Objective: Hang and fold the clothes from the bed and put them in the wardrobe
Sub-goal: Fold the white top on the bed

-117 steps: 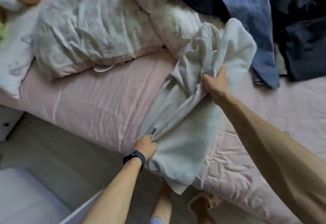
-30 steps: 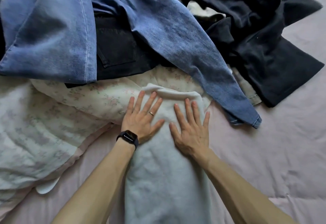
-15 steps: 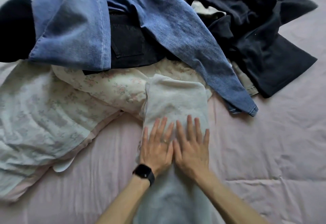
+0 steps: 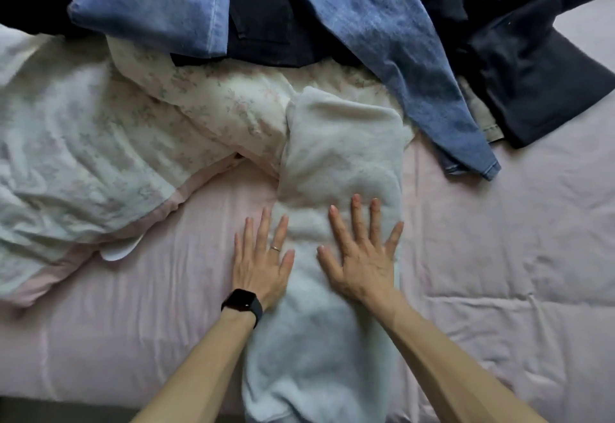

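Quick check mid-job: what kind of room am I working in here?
Most likely a bedroom: a pink-sheeted bed, a floral pillow, and jeans heaped with dark clothes. The right hand lies flat on a pale garment, the left hand at its edge.

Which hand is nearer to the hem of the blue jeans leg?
Right. The right hand lies flat on the pale garment, below and left of the jeans hem; the left hand lies farther left, on the garment's left edge.

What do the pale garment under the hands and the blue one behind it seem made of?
Pale garment: likely a soft fleece or terry knit, matte with a fuzzy nap. Blue garment: probably denim, going by its faded, mottled surface and stitched seam and hem.
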The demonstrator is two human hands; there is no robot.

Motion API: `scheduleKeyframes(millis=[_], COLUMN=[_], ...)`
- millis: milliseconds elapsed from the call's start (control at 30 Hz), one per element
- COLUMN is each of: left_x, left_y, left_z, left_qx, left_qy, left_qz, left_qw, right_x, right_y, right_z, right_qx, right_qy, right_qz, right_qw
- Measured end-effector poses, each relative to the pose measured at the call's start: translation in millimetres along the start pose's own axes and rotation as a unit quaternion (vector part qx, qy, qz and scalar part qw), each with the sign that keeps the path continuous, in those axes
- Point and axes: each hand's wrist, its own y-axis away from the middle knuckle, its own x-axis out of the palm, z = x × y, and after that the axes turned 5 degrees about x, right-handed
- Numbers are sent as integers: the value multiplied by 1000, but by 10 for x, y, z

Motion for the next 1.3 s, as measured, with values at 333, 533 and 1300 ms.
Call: scheduleKeyframes(millis=[333, 533, 1300], left_x=[658, 773, 866], left_y=[1643, 2384, 2783], left_z=[20, -97, -28], left_qx=[53, -120, -121], left_qy=[-107, 106, 233], left_qz=[74, 92, -10], left_qw=[990, 983, 965], right_x=[257, 238, 122], right_y=[1693, 2281, 3370], right_z=[41, 177, -2], right_qx=[36, 185, 208], right_qy=[26, -44, -227], right_qz=[78, 126, 71], right_qw=[996, 974, 949])
